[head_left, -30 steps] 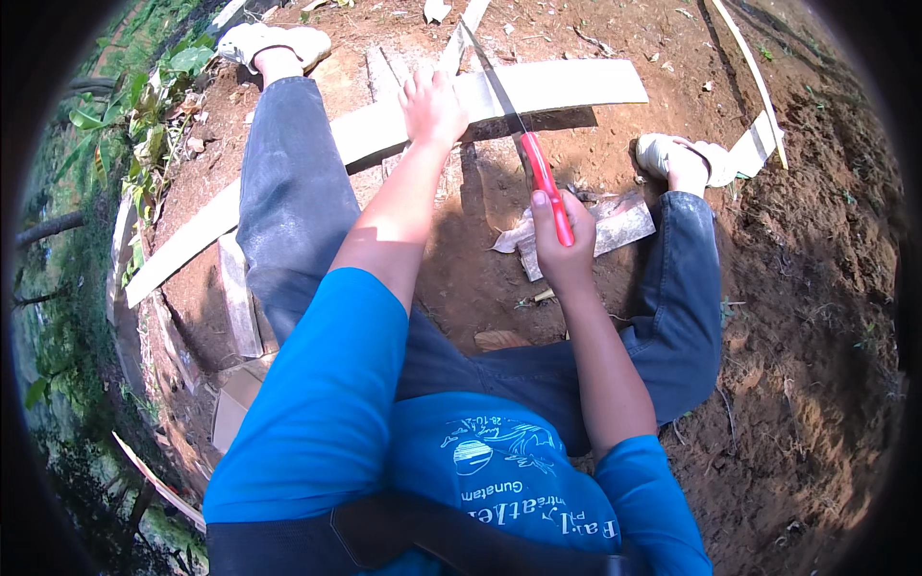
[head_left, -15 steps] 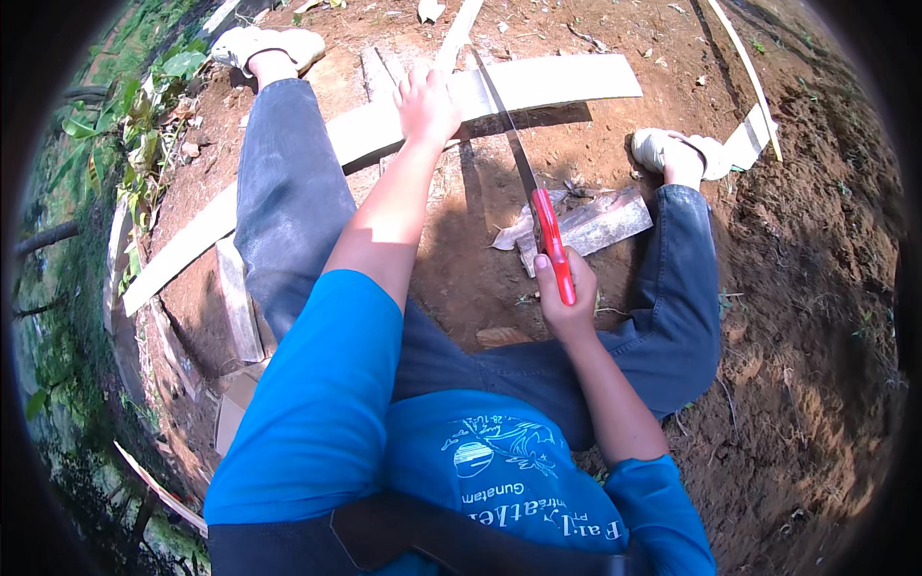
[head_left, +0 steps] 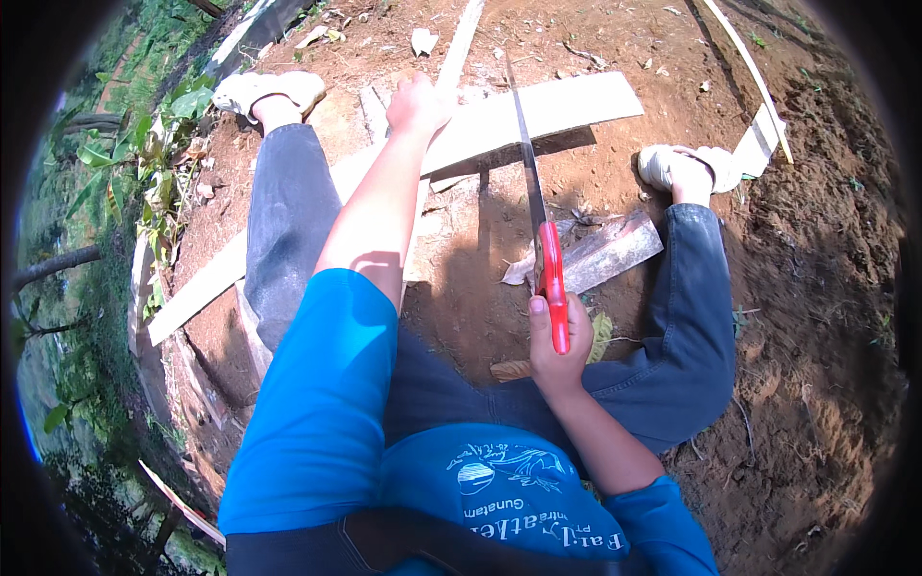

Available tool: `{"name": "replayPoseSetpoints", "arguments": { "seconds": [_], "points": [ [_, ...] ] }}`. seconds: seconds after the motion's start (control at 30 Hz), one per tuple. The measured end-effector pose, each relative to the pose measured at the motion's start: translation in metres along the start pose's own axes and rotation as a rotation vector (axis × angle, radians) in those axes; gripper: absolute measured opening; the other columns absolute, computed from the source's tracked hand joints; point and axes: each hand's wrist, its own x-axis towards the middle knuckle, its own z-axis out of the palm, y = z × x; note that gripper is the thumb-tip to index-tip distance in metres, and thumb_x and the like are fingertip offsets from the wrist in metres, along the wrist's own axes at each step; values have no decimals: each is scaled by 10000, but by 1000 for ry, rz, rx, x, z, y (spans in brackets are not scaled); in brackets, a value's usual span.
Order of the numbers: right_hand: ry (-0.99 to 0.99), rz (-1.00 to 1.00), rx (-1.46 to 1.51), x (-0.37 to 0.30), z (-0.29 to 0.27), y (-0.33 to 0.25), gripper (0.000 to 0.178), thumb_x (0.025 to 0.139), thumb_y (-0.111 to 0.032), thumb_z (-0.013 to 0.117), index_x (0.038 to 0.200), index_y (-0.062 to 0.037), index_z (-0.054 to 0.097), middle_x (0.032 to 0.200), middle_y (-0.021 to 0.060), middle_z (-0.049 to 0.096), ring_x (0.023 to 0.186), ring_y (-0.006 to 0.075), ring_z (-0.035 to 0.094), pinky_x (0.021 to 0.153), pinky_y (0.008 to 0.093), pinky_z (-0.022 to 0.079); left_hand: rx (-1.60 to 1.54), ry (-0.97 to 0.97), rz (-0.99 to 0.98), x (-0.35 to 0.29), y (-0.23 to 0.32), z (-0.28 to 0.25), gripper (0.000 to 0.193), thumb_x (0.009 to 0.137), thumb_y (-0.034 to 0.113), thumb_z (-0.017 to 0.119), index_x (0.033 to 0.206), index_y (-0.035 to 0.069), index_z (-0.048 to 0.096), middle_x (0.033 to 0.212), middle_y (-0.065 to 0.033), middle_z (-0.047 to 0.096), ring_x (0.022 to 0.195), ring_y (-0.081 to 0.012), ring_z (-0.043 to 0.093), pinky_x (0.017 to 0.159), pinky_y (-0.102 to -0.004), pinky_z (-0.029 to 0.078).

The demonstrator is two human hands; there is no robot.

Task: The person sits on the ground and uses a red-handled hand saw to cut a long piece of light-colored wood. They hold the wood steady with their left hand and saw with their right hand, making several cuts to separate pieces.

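My right hand (head_left: 560, 350) grips the red handle of a hand saw (head_left: 531, 182). Its long dark blade points away from me, its far part passing over a pale wooden plank (head_left: 557, 108). The plank lies crosswise on the ground, running under my left arm to the far left. My left hand (head_left: 420, 104) is closed at a narrow pale wooden strip (head_left: 463, 43), which crosses the plank lengthwise away from me. Its fingers are partly hidden by the back of the hand. The saw blade is to the right of the strip, apart from it.
A short weathered board (head_left: 615, 252) lies between my legs, beside dry leaves. My shoes (head_left: 269, 94) rest on the brown soil at both sides. A thin curved strip (head_left: 754, 72) lies at the far right. Green plants (head_left: 149, 173) border the left side.
The saw has come back toward me and its blade is clear of the strip. My left hand has curled up from lying flatter on the wood, and the strip now shows below it.
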Motion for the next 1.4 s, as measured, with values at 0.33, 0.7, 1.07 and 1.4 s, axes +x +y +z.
{"name": "replayPoseSetpoints", "arguments": {
  "seconds": [0.33,0.7,1.07,1.4],
  "points": [
    [-31,85,97,16,-5,-7,259,986,-174,694,811,-70,533,677,-45,468,620,23,421,543,236,356,107,-30,129,27,18,10,586,724,453,838,1127,48,705,1156,-163,715,1071,-294,700,901,-432,566],
    [-19,42,-24,7,-7,0,275,958,-156,705,766,-59,533,598,30,462,541,96,422,519,301,358,-7,184,138,16,-6,11,458,729,350,836,1060,69,688,1122,-132,684,1049,-295,683,909,-418,555],
    [-51,160,69,8,-9,-20,287,973,-182,695,775,-65,523,631,7,457,577,68,418,528,283,354,222,144,-10,30,1,6,782,692,500,865,1306,117,569,1306,-137,578,1243,-304,561,1015,-447,479],
    [-103,166,57,0,-5,-18,293,960,-178,699,771,-62,508,630,46,463,550,138,444,528,332,360,26,47,101,84,-4,35,912,718,196,776,1537,216,375,1564,-97,361,1504,-322,219,1204,-594,82]
  ]
}}
